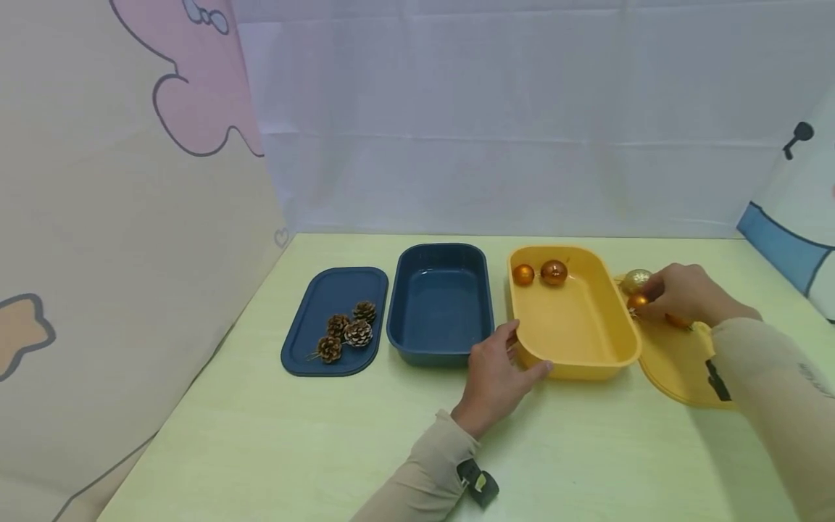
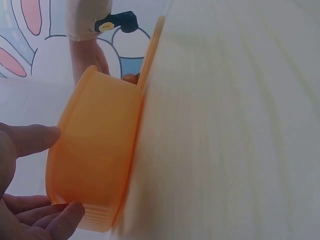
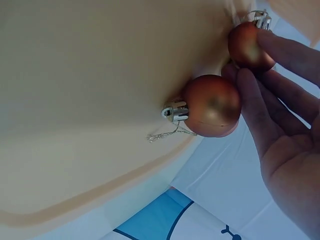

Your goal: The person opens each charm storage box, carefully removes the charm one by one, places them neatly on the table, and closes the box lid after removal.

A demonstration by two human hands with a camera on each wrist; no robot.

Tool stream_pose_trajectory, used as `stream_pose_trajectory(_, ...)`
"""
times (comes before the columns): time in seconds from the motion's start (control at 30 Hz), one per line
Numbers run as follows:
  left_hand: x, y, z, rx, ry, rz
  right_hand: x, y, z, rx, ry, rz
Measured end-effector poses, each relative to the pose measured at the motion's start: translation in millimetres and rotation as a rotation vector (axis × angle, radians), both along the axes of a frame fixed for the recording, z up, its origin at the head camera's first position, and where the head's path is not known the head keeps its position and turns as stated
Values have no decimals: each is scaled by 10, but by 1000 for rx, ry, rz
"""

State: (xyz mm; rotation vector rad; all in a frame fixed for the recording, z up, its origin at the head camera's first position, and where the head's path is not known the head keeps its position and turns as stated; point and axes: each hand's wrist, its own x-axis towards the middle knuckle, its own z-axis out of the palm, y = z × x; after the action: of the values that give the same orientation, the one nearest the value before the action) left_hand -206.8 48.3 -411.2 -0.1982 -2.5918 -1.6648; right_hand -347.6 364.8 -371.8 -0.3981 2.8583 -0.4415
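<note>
My left hand [image 1: 493, 373] holds the near left corner of the yellow box [image 1: 574, 371], its thumb and fingers spread around that corner. In the left wrist view, the thumb touches the rim and the fingertips the side wall. Over the yellow lid [image 1: 681, 370], my right hand [image 1: 685, 293] pinches an orange Christmas ball [image 3: 250, 47] between thumb and fingers. A second orange ball [image 3: 212, 106] lies on the lid beside the thumb. Just behind the fingers is a pale gold glittery ball [image 1: 636, 280]. Inside the box, a small orange ball [image 1: 523, 274] and a brown ball [image 1: 554, 272] lie at the far end.
Left of the yellow box stands a dark blue box [image 1: 440, 355] with nothing in it. Several pine cones [image 1: 358, 333] lie on the blue lid [image 1: 306, 326] farther left. A white cloth [image 1: 489, 130] hangs behind the table [image 1: 293, 449].
</note>
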Motion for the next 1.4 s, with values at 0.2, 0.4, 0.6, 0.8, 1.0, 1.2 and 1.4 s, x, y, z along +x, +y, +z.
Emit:
stream_pose_trajectory(0.2,0,-6,-10,10,-10,9,0,16,9,26,-27,-13)
stream_pose_trajectory(0.4,-10,-3,-7,16,-7,3,-7,40,41,38,-1,2)
stream_pose_trajectory(0.6,-10,0,-11,5,-25,6,-2,38,98,27,15,7)
stream_pose_trajectory(0.8,-1,-10,-10,4,-23,14,-14,30,186,26,11,-29)
stream_pose_trajectory(1.0,-2,-12,-14,2,-20,12,-64,-4,280,4,66,-31)
stream_pose_trajectory(1.2,-7,-3,-31,5,-31,18,-91,-95,363,-27,125,-10)
stream_pose_trajectory(1.4,-10,-4,-45,6,-25,12,-119,-174,417,-36,161,7)
